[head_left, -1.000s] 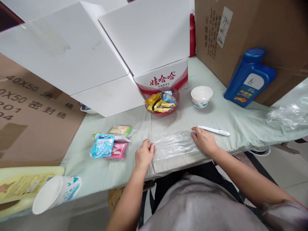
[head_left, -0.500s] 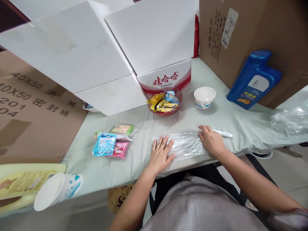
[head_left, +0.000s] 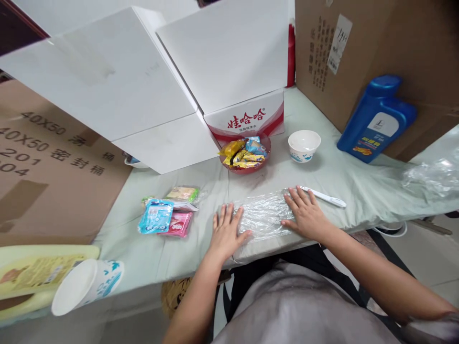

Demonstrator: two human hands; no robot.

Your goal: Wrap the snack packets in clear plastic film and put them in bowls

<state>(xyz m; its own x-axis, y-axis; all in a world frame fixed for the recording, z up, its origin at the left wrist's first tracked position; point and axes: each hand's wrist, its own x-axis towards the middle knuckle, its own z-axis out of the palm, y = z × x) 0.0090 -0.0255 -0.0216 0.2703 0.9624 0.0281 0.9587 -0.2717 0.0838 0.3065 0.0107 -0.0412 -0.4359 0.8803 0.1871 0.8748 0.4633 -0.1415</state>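
A clear, wrinkled plastic bag or sheet [head_left: 264, 217] lies flat on the cloth-covered table near its front edge. My left hand [head_left: 225, 231] rests flat at the sheet's left end, fingers spread. At the right end my right hand [head_left: 304, 214] presses down, also flat with fingers apart. Just beyond the right fingers lies a slim white tool or knife [head_left: 328, 197], whose exact kind I cannot make out. Behind the sheet stands a red bowl [head_left: 247, 168] of wrapped snacks [head_left: 247, 154], and right of it a white paper bowl [head_left: 304, 145].
Several snack packets [head_left: 156, 217] lie to the left. A paper cup [head_left: 88, 284] and a yellow bottle [head_left: 39, 272] are at the front left. A blue bottle [head_left: 376, 119] stands right, by a brown carton [head_left: 344, 95]. White boxes [head_left: 150, 91] line the back.
My right hand has shifted left, and its curled fingers are now stretched flat on the sheet. My left hand has slid left. More of the white tool shows.
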